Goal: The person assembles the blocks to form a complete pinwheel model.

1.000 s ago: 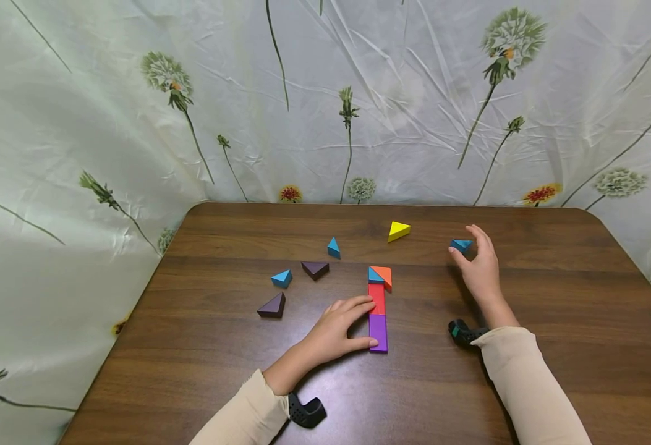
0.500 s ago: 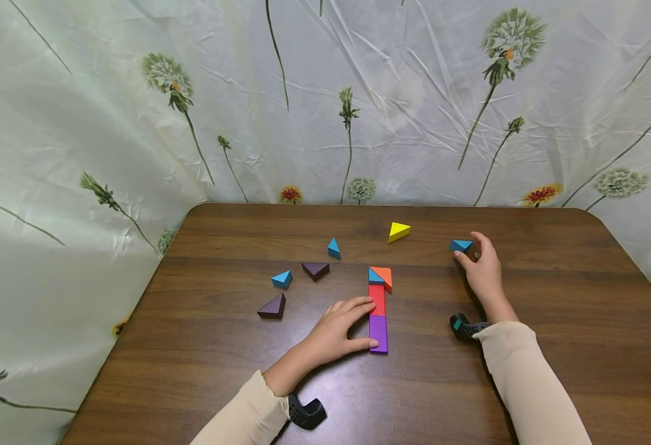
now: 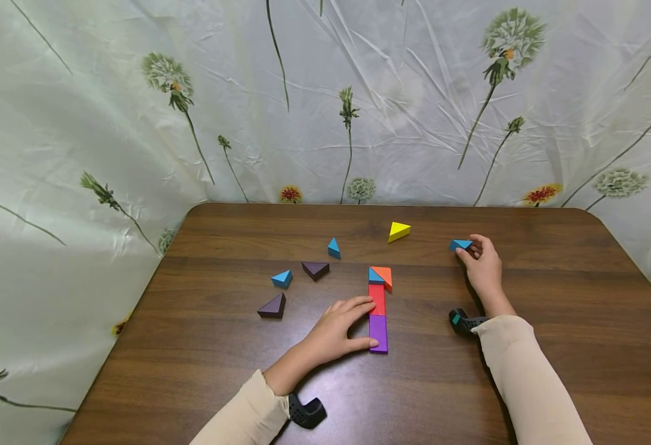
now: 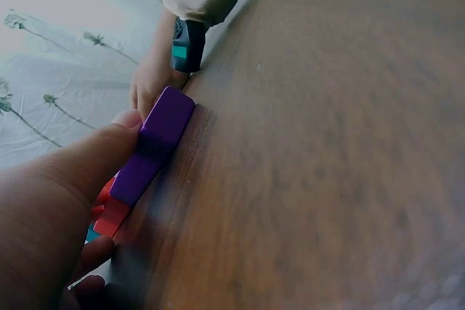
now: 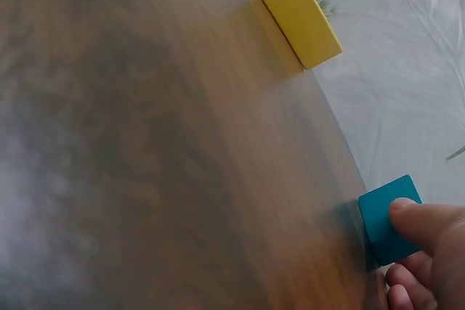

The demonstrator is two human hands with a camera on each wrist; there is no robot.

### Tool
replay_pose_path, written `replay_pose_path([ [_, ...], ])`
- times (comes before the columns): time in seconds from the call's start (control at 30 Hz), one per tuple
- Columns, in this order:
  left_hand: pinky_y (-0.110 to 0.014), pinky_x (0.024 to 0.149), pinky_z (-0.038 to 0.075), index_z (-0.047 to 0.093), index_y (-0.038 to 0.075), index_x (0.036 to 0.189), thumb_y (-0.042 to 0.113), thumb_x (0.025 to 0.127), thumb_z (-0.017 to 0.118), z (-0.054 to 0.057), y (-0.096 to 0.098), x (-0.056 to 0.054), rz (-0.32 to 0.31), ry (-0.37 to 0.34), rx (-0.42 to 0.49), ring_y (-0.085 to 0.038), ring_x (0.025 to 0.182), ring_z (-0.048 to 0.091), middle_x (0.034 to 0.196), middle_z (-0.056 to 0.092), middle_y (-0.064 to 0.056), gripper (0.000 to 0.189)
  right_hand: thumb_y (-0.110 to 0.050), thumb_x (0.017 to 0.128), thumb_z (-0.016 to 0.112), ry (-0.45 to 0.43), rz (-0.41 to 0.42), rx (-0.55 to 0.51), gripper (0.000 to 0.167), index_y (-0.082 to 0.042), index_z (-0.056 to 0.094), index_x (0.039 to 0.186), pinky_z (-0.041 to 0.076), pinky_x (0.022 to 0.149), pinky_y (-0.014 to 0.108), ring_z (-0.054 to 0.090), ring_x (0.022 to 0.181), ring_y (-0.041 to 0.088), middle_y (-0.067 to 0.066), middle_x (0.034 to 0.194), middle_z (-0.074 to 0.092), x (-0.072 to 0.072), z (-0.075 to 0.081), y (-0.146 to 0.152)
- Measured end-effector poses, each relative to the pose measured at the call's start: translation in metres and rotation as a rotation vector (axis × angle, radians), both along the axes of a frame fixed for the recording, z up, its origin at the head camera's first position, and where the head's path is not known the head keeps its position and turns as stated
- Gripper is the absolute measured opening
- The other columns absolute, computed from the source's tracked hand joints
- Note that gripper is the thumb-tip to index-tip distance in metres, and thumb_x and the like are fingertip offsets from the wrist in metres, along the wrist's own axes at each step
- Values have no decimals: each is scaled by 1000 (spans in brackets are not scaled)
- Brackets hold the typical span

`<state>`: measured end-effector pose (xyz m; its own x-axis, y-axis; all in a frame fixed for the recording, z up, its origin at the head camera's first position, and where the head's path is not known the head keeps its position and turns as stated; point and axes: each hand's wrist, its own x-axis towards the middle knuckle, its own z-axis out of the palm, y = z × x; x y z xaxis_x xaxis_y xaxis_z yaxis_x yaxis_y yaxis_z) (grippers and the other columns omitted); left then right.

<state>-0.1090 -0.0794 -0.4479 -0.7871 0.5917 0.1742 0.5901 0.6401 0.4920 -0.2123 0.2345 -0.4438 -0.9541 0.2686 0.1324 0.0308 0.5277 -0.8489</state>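
Observation:
My left hand (image 3: 333, 330) rests on a row of wooden blocks, thumb on the purple block (image 3: 378, 330) and fingertips on the red block (image 3: 378, 296). At the row's far end a small blue triangular block (image 3: 376, 278) sits against an orange triangular block (image 3: 385, 277). At the table's far right, my right hand (image 3: 483, 269) pinches another blue triangular block (image 3: 460, 245). In the right wrist view the thumb lies on that block's blue side (image 5: 379, 219); its fingers are partly hidden behind it.
A yellow triangular block (image 3: 399, 232) lies near the table's back edge. To the left lie two dark triangular blocks (image 3: 315, 270) and two blue triangular blocks (image 3: 282, 279). A flowered curtain (image 3: 247, 123) hangs behind the wooden table (image 3: 203, 352).
My right hand has come down slightly and its fingers have closed in on the far-right blue triangular block. My left hand and the block row have stayed in place.

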Motion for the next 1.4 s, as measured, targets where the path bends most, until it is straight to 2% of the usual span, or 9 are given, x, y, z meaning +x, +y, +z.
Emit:
replay_pose_path([
  [0.5,-39,92,33,44,16,134,54,80,58,1,1,0,0,-7,-1,-17,113,42,137,37,5,67,-10,89,56,15,-36,3,37,4,47,122,38,89,41,48,105,31,22,116,51,0,4,-2],
  [0.7,-39,93,33,45,16,133,53,79,58,0,0,-1,1,2,1,-17,114,41,137,38,4,67,-13,88,58,44,-28,6,37,3,49,120,42,84,35,51,102,29,20,113,54,0,12,-7],
  [0.83,-39,93,33,45,16,133,53,79,59,1,0,0,1,0,3,-17,114,41,137,38,4,67,-11,87,59,79,0,-7,37,4,49,120,44,83,30,53,103,29,20,114,55,0,18,-13],
  [1.07,-39,93,33,46,16,133,53,79,59,1,0,0,1,-4,15,-18,114,41,137,38,4,67,-11,87,59,120,72,-13,38,4,49,120,44,82,28,54,102,28,20,114,54,1,28,-28],
  [1.27,-39,92,34,46,14,132,56,79,57,-2,0,-1,-7,33,18,-18,113,42,136,39,3,68,-9,85,61,177,135,-8,37,3,50,118,45,82,34,55,100,27,18,112,56,3,35,-42],
  [1.4,-39,93,33,46,14,133,55,79,58,-2,0,0,-5,20,15,-18,114,41,136,39,3,68,-7,84,62,202,171,-16,36,4,50,117,44,82,39,56,99,28,19,111,56,5,37,-51],
])
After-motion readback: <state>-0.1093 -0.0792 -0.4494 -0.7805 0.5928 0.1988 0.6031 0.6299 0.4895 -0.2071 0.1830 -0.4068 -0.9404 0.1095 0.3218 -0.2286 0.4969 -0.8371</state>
